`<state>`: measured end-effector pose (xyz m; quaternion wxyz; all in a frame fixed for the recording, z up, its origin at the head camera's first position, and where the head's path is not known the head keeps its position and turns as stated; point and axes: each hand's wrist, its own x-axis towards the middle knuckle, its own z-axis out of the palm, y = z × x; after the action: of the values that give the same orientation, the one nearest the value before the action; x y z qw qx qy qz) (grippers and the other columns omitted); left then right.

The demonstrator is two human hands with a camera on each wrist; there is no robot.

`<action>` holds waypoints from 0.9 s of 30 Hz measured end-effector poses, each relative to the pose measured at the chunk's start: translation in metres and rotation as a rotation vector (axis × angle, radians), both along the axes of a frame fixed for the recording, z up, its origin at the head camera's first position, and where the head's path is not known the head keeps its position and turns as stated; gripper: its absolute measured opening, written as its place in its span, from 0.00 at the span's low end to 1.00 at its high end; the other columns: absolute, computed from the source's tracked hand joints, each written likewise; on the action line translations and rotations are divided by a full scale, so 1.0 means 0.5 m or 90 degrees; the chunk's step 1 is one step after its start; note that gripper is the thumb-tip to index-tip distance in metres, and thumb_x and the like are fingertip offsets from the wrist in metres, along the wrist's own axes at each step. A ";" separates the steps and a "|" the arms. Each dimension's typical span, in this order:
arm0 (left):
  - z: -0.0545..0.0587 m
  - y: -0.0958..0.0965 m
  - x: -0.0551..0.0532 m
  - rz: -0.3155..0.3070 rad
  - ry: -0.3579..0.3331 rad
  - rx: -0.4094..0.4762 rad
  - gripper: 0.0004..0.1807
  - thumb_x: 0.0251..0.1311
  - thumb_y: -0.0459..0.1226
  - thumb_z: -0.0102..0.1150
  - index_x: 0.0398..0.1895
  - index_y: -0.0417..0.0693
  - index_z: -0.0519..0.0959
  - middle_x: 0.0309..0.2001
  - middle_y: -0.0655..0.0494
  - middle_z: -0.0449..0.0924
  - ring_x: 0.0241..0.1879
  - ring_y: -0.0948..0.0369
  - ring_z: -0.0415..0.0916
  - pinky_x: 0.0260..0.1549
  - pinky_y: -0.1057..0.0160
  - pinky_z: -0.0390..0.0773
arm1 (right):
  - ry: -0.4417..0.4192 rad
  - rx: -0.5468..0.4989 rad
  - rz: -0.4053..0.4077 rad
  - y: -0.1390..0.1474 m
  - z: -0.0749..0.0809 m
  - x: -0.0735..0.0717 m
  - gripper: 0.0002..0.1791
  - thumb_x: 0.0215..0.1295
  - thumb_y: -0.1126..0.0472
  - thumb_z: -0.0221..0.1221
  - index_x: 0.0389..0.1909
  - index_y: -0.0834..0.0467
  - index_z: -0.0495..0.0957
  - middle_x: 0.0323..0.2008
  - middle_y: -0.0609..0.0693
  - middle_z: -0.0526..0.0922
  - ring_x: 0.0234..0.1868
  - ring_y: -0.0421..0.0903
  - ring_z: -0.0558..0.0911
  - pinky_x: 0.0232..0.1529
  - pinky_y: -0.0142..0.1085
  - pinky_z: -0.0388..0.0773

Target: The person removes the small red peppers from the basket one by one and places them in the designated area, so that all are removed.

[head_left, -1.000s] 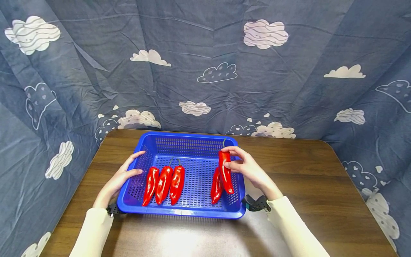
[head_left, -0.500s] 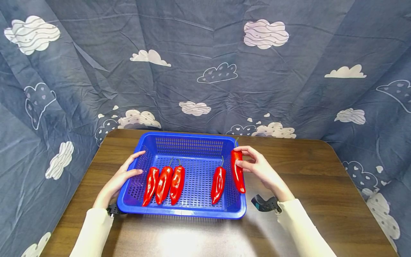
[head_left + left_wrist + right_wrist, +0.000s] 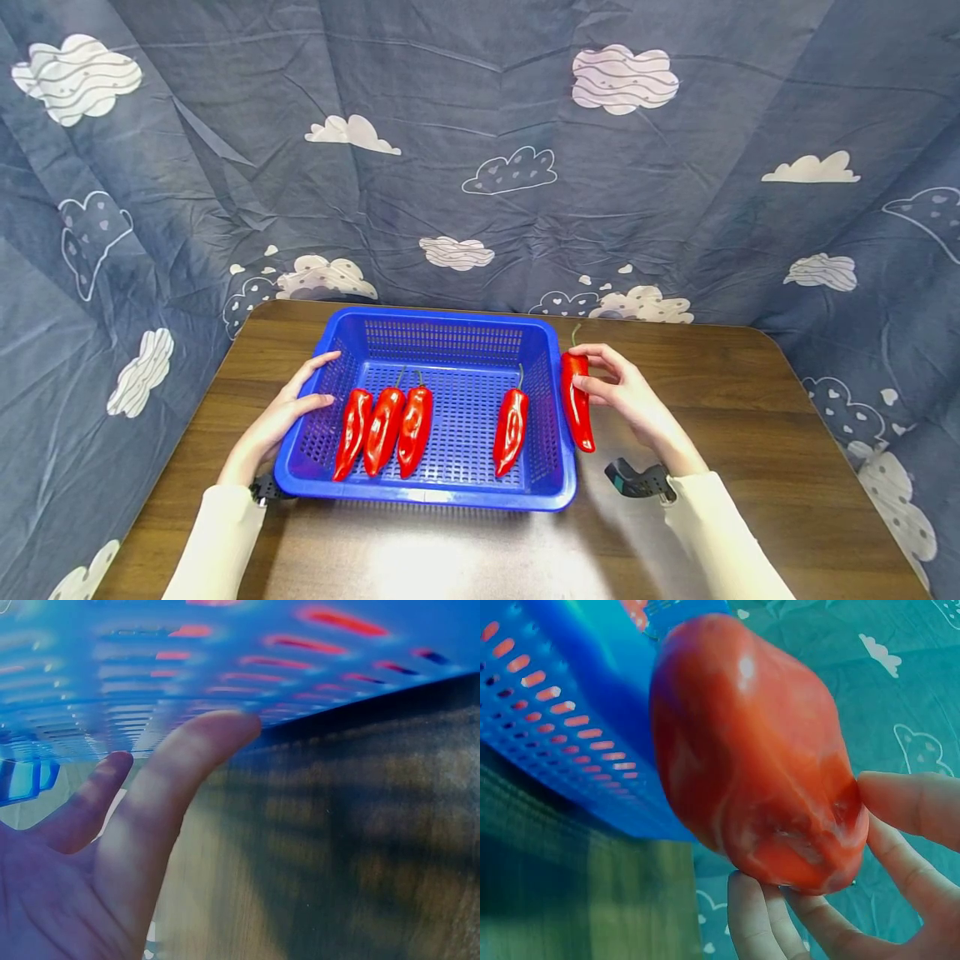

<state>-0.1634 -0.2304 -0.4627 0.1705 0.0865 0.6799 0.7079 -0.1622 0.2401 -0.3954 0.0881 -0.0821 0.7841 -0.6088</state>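
My right hand (image 3: 626, 387) pinches a long red chili pepper (image 3: 577, 408) near its stem end, thumb on one side and fingers on the other. The pepper hangs tip down just outside the right rim of a blue slotted plastic basket (image 3: 420, 496). In the right wrist view this pepper (image 3: 750, 750) fills the middle, close to the basket's outer wall (image 3: 577, 735). My left hand (image 3: 277, 417) rests at the basket's left rim, with thumb and finger extended. The left wrist view shows its thumb (image 3: 180, 765) against the slotted wall (image 3: 90, 667).
Three red peppers (image 3: 383, 433) lie side by side in the left half of the basket. Another red pepper (image 3: 511, 433) lies near its right wall. The basket stands on a brown wooden table (image 3: 720, 417), and a grey-blue cloud-printed curtain (image 3: 480, 125) hangs behind.
My right hand has carried the pepper rightward from inside the basket, past the right rim, to just outside it. The left hand and the other peppers have stayed put.
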 end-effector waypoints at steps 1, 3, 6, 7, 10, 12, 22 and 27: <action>0.000 0.000 0.000 0.000 0.000 0.001 0.35 0.66 0.30 0.47 0.74 0.58 0.52 0.68 0.34 0.49 0.54 0.44 0.68 0.44 0.46 0.76 | 0.000 0.002 -0.002 0.003 -0.001 0.000 0.24 0.65 0.68 0.56 0.61 0.67 0.66 0.55 0.69 0.69 0.42 0.48 0.79 0.41 0.41 0.80; 0.001 0.000 0.001 -0.001 0.002 0.003 0.35 0.66 0.29 0.47 0.74 0.58 0.52 0.68 0.33 0.49 0.53 0.44 0.69 0.44 0.46 0.76 | -0.001 0.004 -0.007 0.008 -0.004 0.001 0.24 0.65 0.68 0.56 0.61 0.67 0.66 0.55 0.69 0.69 0.42 0.47 0.79 0.41 0.40 0.80; 0.001 0.001 0.002 -0.002 0.002 0.005 0.35 0.66 0.30 0.47 0.74 0.59 0.52 0.68 0.34 0.49 0.54 0.44 0.67 0.45 0.47 0.77 | -0.001 0.005 -0.015 0.015 -0.009 0.001 0.23 0.65 0.67 0.56 0.61 0.67 0.66 0.55 0.69 0.69 0.42 0.46 0.79 0.40 0.39 0.80; 0.001 0.001 0.001 -0.002 0.002 0.006 0.35 0.66 0.30 0.47 0.74 0.58 0.52 0.68 0.34 0.49 0.55 0.44 0.67 0.45 0.48 0.76 | -0.001 0.005 -0.018 0.017 -0.012 0.002 0.23 0.65 0.67 0.55 0.60 0.67 0.66 0.54 0.69 0.70 0.42 0.45 0.79 0.40 0.39 0.80; 0.000 0.002 0.001 -0.002 0.001 0.009 0.35 0.66 0.29 0.46 0.74 0.58 0.51 0.69 0.34 0.48 0.57 0.43 0.64 0.46 0.48 0.76 | -0.001 0.004 -0.024 0.026 -0.023 0.002 0.23 0.65 0.68 0.55 0.60 0.68 0.65 0.54 0.70 0.69 0.41 0.45 0.79 0.40 0.41 0.80; -0.001 0.002 0.000 -0.002 0.001 0.010 0.35 0.66 0.29 0.46 0.74 0.57 0.51 0.69 0.34 0.47 0.57 0.42 0.63 0.47 0.47 0.75 | -0.007 0.006 -0.030 0.032 -0.032 0.001 0.23 0.65 0.68 0.55 0.60 0.67 0.65 0.54 0.70 0.69 0.40 0.44 0.80 0.40 0.42 0.80; 0.001 0.003 0.000 -0.003 0.000 0.009 0.35 0.66 0.28 0.45 0.74 0.58 0.51 0.69 0.34 0.47 0.58 0.40 0.62 0.47 0.46 0.75 | -0.028 0.008 -0.053 0.062 -0.091 -0.005 0.23 0.65 0.70 0.55 0.60 0.68 0.65 0.54 0.71 0.69 0.39 0.41 0.79 0.40 0.44 0.79; 0.000 0.002 0.000 0.001 -0.004 0.001 0.35 0.66 0.30 0.47 0.74 0.58 0.51 0.69 0.35 0.47 0.57 0.40 0.63 0.46 0.47 0.76 | -0.029 0.009 -0.054 0.071 -0.112 -0.006 0.23 0.65 0.70 0.55 0.60 0.69 0.65 0.54 0.71 0.68 0.37 0.41 0.80 0.38 0.43 0.80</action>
<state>-0.1632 -0.2294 -0.4625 0.1720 0.0842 0.6792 0.7085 -0.1654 0.2758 -0.4515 0.0804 -0.0340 0.7892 -0.6079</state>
